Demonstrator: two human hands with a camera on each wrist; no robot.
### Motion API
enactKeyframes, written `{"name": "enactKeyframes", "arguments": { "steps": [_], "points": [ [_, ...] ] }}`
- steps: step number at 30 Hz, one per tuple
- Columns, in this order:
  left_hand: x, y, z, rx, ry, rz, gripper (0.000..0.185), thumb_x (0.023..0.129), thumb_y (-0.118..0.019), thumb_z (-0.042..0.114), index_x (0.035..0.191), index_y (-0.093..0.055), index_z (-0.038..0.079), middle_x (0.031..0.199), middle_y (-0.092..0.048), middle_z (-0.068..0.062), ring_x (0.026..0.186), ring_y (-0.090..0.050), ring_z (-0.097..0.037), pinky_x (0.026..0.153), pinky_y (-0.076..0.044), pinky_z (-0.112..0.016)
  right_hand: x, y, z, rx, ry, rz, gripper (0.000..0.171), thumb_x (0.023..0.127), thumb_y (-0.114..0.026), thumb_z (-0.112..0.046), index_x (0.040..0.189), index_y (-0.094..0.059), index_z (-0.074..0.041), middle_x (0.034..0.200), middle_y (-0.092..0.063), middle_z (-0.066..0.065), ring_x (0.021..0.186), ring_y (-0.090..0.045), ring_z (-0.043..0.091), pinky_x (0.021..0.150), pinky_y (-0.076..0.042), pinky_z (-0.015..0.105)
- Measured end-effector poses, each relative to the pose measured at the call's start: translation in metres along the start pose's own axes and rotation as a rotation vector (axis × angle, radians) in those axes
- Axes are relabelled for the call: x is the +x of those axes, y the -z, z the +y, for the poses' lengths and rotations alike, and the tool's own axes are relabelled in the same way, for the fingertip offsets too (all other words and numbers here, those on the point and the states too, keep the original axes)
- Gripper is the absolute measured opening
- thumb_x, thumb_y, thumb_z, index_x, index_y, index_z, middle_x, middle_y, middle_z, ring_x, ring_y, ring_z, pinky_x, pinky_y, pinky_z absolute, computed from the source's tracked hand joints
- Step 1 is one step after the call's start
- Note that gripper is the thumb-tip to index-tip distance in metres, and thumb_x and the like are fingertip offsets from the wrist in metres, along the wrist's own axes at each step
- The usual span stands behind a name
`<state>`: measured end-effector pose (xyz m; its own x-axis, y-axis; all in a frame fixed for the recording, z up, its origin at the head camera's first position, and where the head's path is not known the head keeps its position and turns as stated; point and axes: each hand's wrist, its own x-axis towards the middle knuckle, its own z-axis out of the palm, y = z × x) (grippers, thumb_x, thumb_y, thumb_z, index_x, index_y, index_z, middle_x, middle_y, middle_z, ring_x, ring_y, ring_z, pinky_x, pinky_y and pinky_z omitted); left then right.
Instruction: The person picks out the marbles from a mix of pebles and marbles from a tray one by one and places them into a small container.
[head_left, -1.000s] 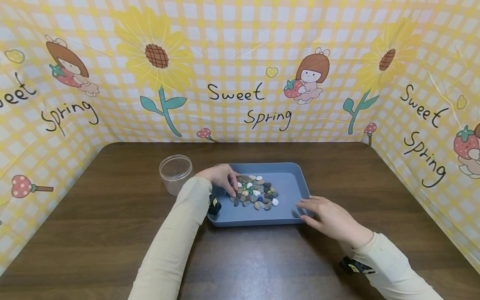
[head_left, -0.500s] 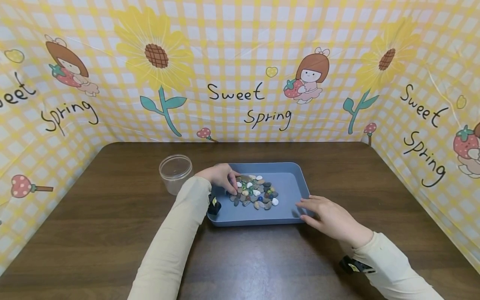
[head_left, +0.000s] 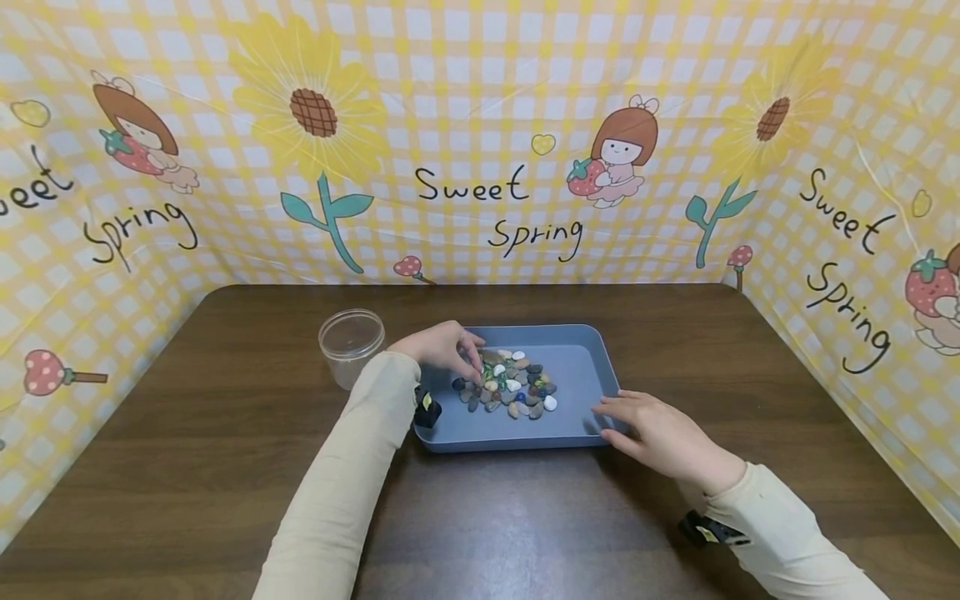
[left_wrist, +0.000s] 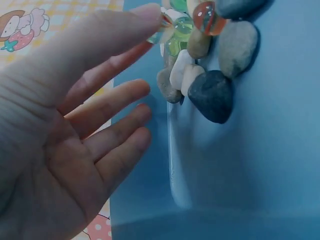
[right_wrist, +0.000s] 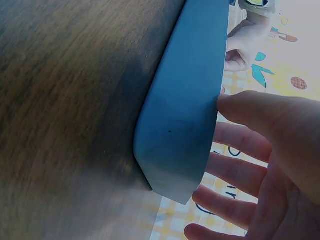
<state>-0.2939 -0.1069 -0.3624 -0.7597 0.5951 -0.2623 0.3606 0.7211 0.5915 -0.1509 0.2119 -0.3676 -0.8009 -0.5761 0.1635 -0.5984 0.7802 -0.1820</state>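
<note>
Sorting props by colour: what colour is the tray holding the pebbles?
The tray is a plain muted blue, with no pattern; the head view shows it best.

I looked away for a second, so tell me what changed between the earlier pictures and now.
The left hand lifted slightly and shifted toward the tray's far side, fingertips now at the top of the pebbles; a dark pebble it covered now shows. The right hand stayed on the tray corner; the jar did not move.
</note>
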Motion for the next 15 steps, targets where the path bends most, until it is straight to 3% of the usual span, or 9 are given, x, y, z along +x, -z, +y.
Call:
{"name": "enactKeyframes", "arguments": {
  "steps": [15],
  "points": [
    [-0.0071,0.0085,0.0032,-0.042,-0.108,0.114,0.012,0.081,-0.072,0.02,0.089,-0.075,0.013,0.143,-0.047,-0.01,0.139,-0.034,-0.03,0.111,-0.029,-0.051,0.0002,0.0011,-0.0007,0.001,-0.005,-0.009,0.034,0.089,-0.062,-0.022,0.118,-0.064,-0.005,0.12,-0.065,0.013,0.119,-0.055,0.036,0.097,-0.045,0.05]
  ]
}}
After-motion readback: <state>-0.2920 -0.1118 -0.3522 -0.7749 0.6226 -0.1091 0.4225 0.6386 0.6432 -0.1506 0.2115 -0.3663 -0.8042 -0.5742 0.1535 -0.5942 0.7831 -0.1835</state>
